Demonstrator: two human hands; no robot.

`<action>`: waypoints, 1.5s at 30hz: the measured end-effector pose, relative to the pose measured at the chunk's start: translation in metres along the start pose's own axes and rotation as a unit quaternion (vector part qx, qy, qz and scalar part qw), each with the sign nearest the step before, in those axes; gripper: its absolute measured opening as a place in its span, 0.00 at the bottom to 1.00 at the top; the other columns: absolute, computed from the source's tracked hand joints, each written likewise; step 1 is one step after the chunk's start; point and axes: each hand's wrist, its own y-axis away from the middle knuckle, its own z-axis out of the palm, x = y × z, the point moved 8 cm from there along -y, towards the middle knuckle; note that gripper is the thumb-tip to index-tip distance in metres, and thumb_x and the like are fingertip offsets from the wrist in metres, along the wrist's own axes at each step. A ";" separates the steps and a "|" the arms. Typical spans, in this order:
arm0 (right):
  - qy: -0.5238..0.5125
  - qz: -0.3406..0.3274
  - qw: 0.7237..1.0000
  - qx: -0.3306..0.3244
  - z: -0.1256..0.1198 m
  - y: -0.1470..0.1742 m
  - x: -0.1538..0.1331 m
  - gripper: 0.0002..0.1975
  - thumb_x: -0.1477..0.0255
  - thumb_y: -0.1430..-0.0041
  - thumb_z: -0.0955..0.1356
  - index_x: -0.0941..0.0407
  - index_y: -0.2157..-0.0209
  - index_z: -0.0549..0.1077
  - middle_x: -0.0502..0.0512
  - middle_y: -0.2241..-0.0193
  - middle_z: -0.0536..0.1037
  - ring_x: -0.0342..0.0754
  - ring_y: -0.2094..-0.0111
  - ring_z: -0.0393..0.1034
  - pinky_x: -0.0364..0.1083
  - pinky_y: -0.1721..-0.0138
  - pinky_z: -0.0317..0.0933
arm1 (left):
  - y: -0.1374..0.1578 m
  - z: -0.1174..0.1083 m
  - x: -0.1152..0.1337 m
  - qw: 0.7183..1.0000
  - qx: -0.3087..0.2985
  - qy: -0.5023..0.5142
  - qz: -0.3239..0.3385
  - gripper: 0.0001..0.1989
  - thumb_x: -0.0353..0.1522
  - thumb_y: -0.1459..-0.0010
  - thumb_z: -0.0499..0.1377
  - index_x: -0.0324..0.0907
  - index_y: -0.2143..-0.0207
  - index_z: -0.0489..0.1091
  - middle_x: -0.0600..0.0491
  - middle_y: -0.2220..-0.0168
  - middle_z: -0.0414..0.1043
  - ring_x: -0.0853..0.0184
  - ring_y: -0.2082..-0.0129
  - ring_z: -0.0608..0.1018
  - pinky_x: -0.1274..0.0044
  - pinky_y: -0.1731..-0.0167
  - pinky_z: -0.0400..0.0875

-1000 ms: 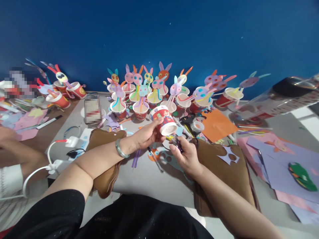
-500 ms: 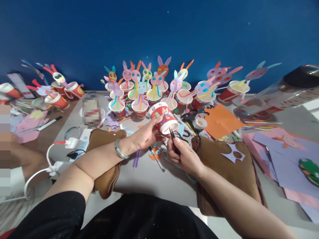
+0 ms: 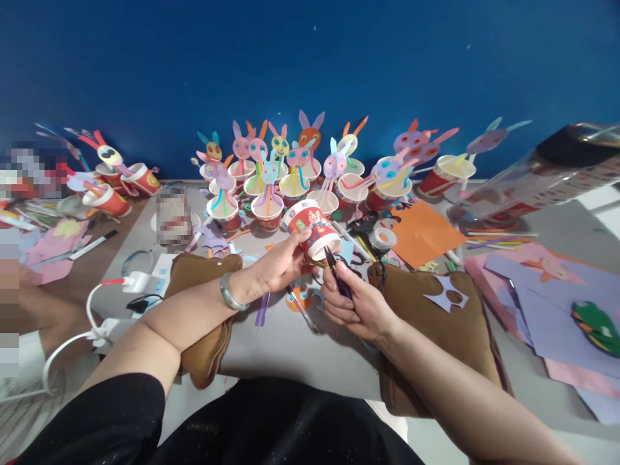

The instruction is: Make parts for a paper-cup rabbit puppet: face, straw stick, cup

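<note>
A red and white paper cup [image 3: 318,225] lies tilted in my left hand [image 3: 289,261], thumb along its side and fingers underneath. My right hand [image 3: 356,300] is closed around dark-handled scissors [image 3: 331,258]. Their pointed tips are up against the white end of the cup that faces me; how far they go in cannot be made out. Below the hands, a pen [image 3: 303,311] lies on the table beside an orange paper face [image 3: 297,298] and purple strips [image 3: 262,310].
Several paper cups with rabbit-faced spoons [image 3: 268,205] line the blue wall. Brown cushions [image 3: 431,342] lie at both sides. On the right are orange paper [image 3: 426,234], purple sheets [image 3: 537,303] and a large clear bottle [image 3: 523,174]. A power strip [image 3: 162,274] with white cables sits left.
The scissors' tips have shifted slightly against the cup's end, and my right hand has turned a little. The whole view has moved slightly, with things appearing further left.
</note>
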 end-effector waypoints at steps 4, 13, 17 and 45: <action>0.017 0.000 1.000 0.009 -0.001 0.000 0.000 0.24 0.48 0.34 0.68 0.52 0.70 0.59 0.35 0.86 0.53 0.35 0.89 0.35 0.38 0.85 0.36 | 0.000 0.002 0.004 0.998 -0.013 -0.047 0.027 0.25 0.50 0.47 0.69 0.38 0.61 0.76 0.51 0.70 0.77 0.67 0.68 0.78 0.78 0.69 0.71; 0.040 -0.009 0.999 0.022 -0.005 -0.003 0.000 0.24 0.48 0.34 0.67 0.53 0.70 0.61 0.36 0.87 0.53 0.35 0.88 0.36 0.38 0.85 0.37 | -0.004 -0.002 0.002 0.998 -0.027 -0.051 0.018 0.25 0.52 0.47 0.69 0.38 0.62 0.77 0.47 0.65 0.82 0.67 0.68 0.80 0.79 0.70 0.72; 0.079 -0.039 0.995 0.046 -0.011 -0.006 0.000 0.25 0.47 0.35 0.68 0.53 0.71 0.62 0.36 0.87 0.52 0.35 0.87 0.36 0.38 0.85 0.36 | -0.005 -0.003 0.002 0.998 -0.033 -0.055 0.011 0.27 0.52 0.43 0.66 0.37 0.57 0.78 0.44 0.64 0.83 0.66 0.67 0.81 0.78 0.69 0.71; 0.238 -0.087 0.960 0.121 -0.022 -0.003 -0.015 0.30 0.41 0.40 0.69 0.54 0.74 0.64 0.40 0.84 0.52 0.36 0.84 0.42 0.39 0.84 0.36 | -0.001 -0.007 0.010 0.994 0.013 -0.088 0.060 0.29 0.54 0.52 0.71 0.39 0.62 0.77 0.50 0.68 0.81 0.67 0.69 0.78 0.76 0.70 0.67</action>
